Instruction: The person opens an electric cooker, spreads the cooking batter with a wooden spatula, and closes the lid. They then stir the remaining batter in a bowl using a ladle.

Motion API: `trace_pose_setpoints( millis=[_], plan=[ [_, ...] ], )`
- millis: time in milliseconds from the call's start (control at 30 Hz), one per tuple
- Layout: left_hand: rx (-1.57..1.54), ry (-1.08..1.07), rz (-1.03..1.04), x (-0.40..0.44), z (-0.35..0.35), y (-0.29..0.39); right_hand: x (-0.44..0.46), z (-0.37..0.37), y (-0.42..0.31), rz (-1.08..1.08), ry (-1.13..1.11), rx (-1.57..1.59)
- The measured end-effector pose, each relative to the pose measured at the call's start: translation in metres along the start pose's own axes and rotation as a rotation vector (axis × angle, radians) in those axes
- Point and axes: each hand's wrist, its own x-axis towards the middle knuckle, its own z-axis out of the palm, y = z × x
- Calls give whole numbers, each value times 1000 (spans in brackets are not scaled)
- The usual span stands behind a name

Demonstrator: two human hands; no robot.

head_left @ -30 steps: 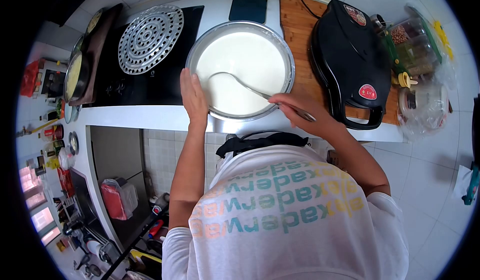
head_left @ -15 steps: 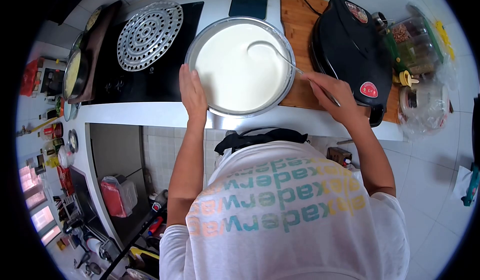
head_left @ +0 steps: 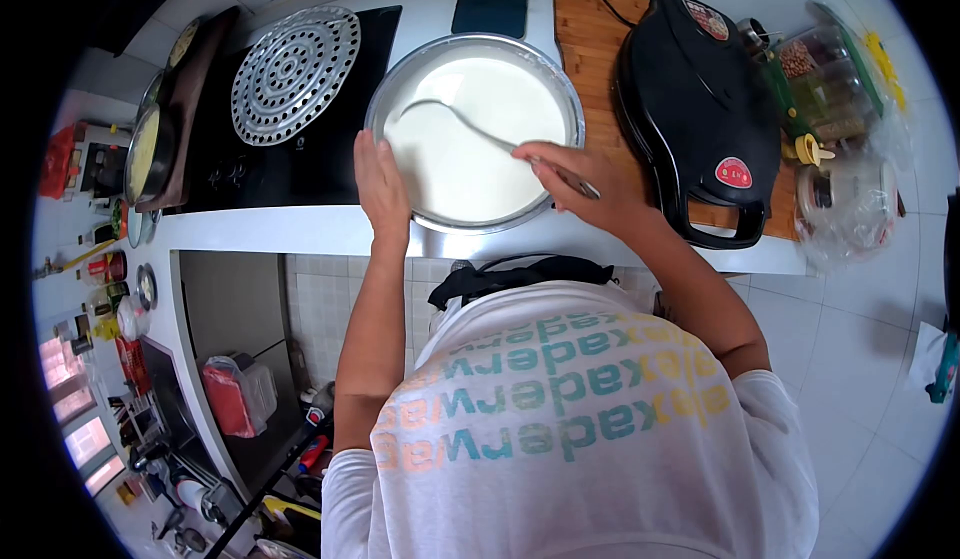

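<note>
A large metal bowl (head_left: 577,109) on the white counter is filled with smooth white liquid (head_left: 460,174). Against its left side rests my left hand (head_left: 381,184), fingers stretched out and pressed flat along the outer wall. My right hand (head_left: 583,187) is closed round the handle of a metal ladle (head_left: 470,127), above the bowl's right front rim. The ladle's handle slants leftward across the bowl, and its far end dips into the liquid near the left wall, where its head is hidden.
On the left, a perforated steamer rack (head_left: 296,76) lies on the black cooktop (head_left: 350,164). To the right, a black electric griddle (head_left: 695,109) sits closed on a wooden board (head_left: 590,34). Beyond it stand jars (head_left: 825,69) and plastic-wrapped containers (head_left: 850,199).
My right hand has moved left with the ladle, from beside the griddle to over the bowl's rim. The ladle's dipped end has swept from right to left. My left hand stays at the bowl.
</note>
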Motion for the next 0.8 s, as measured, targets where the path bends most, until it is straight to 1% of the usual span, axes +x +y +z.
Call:
trace_pose_setpoints(
  millis=[100, 200, 300, 400, 500, 533, 633, 800],
  plan=[
    [3, -5, -6, 0, 0, 0, -19, -6, -11, 8, -99, -120],
    [5, -6, -3, 0, -1, 2, -42, -16, -16, -152, -11, -161],
    [12, -9, -4, 0, 0, 3, -58, -41, -32, -34, -46, -258],
    [10, -9, -13, 0, -1, 5, -64, -62, -32, -74, 30, -389],
    [14, -6, -18, -1, -1, 6, -56, -70, -27, -16, 91, -465],
    [6, -4, -20, 0, -1, 7, -52, -68, -23, -56, 122, -432],
    [-2, 1, -23, -1, -1, 5, -36, -63, -16, 1, 189, -416],
    [17, 6, -12, 0, 1, 3, -2, -40, 12, 35, 263, -190]
  ],
)
